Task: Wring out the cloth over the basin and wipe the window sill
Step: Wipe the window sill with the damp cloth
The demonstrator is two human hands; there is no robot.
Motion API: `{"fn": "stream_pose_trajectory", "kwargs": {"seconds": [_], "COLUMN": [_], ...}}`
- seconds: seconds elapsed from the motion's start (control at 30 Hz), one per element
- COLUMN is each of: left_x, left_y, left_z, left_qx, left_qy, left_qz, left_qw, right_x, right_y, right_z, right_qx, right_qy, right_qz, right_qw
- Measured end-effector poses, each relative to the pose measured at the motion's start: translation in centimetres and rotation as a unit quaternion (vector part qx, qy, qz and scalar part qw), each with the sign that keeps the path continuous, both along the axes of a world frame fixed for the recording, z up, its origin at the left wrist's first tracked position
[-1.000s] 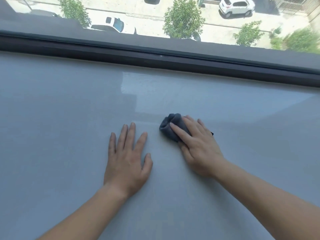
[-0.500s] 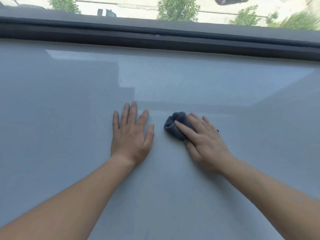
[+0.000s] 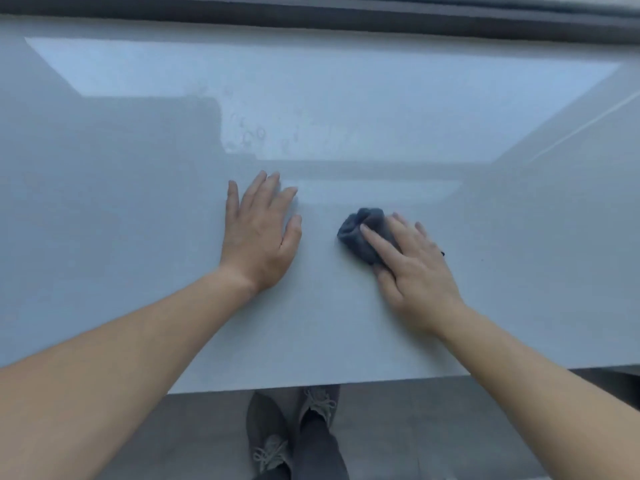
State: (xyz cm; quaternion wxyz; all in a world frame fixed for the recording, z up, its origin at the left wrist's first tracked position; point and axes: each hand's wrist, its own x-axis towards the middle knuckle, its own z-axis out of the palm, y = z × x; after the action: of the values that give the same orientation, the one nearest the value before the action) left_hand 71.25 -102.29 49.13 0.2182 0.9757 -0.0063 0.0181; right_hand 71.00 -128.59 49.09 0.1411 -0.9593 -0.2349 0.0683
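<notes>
Pale grey and glossy, the window sill [image 3: 138, 237] spreads wide under both my arms, with a bright patch of reflected light across its far half. My left hand [image 3: 259, 244] lies flat on it, palm down, fingers straight and slightly spread, holding nothing. Well to the right of it, my right hand [image 3: 415, 271] rests on the cloth [image 3: 356, 230], a small dark blue-grey wad bunched up on the sill. My fingers [image 3: 375, 242] lie nearly straight over the top of it and press it down; the front of the wad pokes out past my fingertips toward the window. The two hands are apart, with bare sill between them. A few faint ring-shaped water marks [image 3: 252, 133] show in the bright patch beyond my left hand. The dark window frame [image 3: 311, 15] runs along the far edge. Below the near edge I see my grey laced shoes [image 3: 266, 434] on a grey floor [image 3: 398, 427].
</notes>
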Motion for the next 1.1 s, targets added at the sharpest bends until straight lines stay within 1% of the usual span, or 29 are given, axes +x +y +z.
{"fn": "stream_pose_trajectory", "kwargs": {"seconds": [0.03, 0.07, 0.1, 0.13, 0.2, 0.27, 0.33, 0.37, 0.4, 0.47, 0.5, 0.53, 0.57, 0.6, 0.67, 0.7, 0.73, 0.77, 0.8, 0.83, 0.9, 0.93, 0.97, 1.0, 1.03, 1.1], "left_x": [-0.5, -0.9, -1.2, -1.4, -1.9, -2.3, -2.6, -2.6, -2.6, -2.6, -2.6, -2.7, -2.7, -2.6, -2.6, -2.5, -2.5, -2.4, -2.3, -2.2, -2.0, -1.8, -1.6, -1.2, -0.7, 0.6], "left_y": [-0.4, -0.8, -1.2, -1.6, -1.9, -1.8, -1.7, -1.8, -1.9, -2.1, -2.1, -2.0, -2.0, -1.9, -2.0, -2.0, -2.0, -2.0, -2.0, -1.9, -2.1, -2.1, -2.2, -2.3, -2.5, -3.2], "left_z": [0.0, 0.1, 0.2, 0.3, 0.3, 0.0, -0.4, -0.5, -0.7, -0.7, -0.6, -0.6, -0.5, -0.5, -0.4, -0.3, -0.3, -0.3, -0.2, -0.1, 0.3, 0.5, 0.7, 0.8, 0.9, 1.0], "left_qx": [-0.003, -0.01, -0.019, -0.025, -0.017, 0.025, 0.079, 0.094, 0.102, 0.105, 0.104, 0.102, 0.101, 0.1, 0.1, 0.099, 0.096, 0.089, 0.078, 0.064, 0.039, 0.031, 0.027, 0.027, 0.027, 0.022], "left_qy": [0.003, 0.008, 0.016, 0.025, 0.042, 0.057, 0.064, 0.065, 0.066, 0.067, 0.067, 0.066, 0.065, 0.065, 0.069, 0.072, 0.073, 0.074, 0.074, 0.075, 0.075, 0.07, 0.057, 0.04, 0.024, 0.009], "left_qz": [0.001, 0.009, 0.018, 0.023, 0.011, -0.016, -0.033, -0.033, -0.032, -0.031, -0.031, -0.029, -0.028, -0.028, -0.028, -0.028, -0.026, -0.024, -0.018, -0.012, -0.001, 0.008, 0.018, 0.025, 0.026, 0.015], "left_qw": [1.0, 1.0, 1.0, 0.999, 0.999, 0.998, 0.994, 0.993, 0.992, 0.992, 0.992, 0.992, 0.992, 0.992, 0.992, 0.992, 0.992, 0.993, 0.994, 0.995, 0.996, 0.997, 0.998, 0.999, 0.999, 1.0], "right_x": [0.6, 0.4, -0.7, -2.5, -7.7, -11.9, -12.6, -11.9, -11.0, -9.7, -9.9, -10.5, -11.4, -12.3, -13.0, -12.3, -11.0, -9.2, -7.0, -4.4, 0.5, 1.8, 2.2, 1.6, 0.4, -3.0], "right_y": [0.6, 1.5, 2.3, 2.7, 2.7, 2.1, 0.9, 0.4, 0.1, 0.3, 0.8, 1.3, 1.6, 1.5, 0.3, -0.6, -1.3, -1.9, -2.3, -2.5, -2.3, -1.9, -1.4, -1.1, -1.1, -1.9], "right_z": [-0.1, -0.2, -0.2, 0.0, 0.3, 0.8, 0.8, 0.5, 0.3, 0.2, 0.2, 0.2, 0.1, 0.0, 0.4, 0.6, 0.6, 0.4, 0.1, -0.2, -0.3, -0.3, -0.3, -0.3, -0.1, 0.1], "right_qx": [0.014, 0.025, 0.033, 0.037, 0.022, 0.005, -0.01, -0.015, -0.011, 0.019, 0.032, 0.037, 0.033, 0.02, -0.001, -0.012, -0.021, -0.024, -0.019, -0.006, 0.009, 0.013, 0.015, 0.015, 0.015, 0.007], "right_qy": [0.001, 0.0, -0.008, -0.017, -0.021, -0.009, -0.01, -0.013, -0.01, 0.0, -0.001, -0.009, -0.02, -0.025, -0.021, -0.015, -0.007, -0.009, -0.014, -0.026, -0.027, -0.018, -0.015, -0.018, -0.024, -0.023], "right_qz": [-0.071, -0.117, -0.124, -0.095, 0.021, 0.124, 0.181, 0.176, 0.136, -0.015, -0.078, -0.097, -0.07, -0.012, 0.115, 0.154, 0.168, 0.153, 0.109, 0.045, -0.076, -0.113, -0.126, -0.116, -0.076, 0.06], "right_qw": [0.997, 0.993, 0.992, 0.995, 0.999, 0.992, 0.983, 0.984, 0.991, 1.0, 0.996, 0.995, 0.997, 0.999, 0.993, 0.988, 0.986, 0.988, 0.994, 0.999, 0.997, 0.993, 0.992, 0.993, 0.997, 0.998]}}
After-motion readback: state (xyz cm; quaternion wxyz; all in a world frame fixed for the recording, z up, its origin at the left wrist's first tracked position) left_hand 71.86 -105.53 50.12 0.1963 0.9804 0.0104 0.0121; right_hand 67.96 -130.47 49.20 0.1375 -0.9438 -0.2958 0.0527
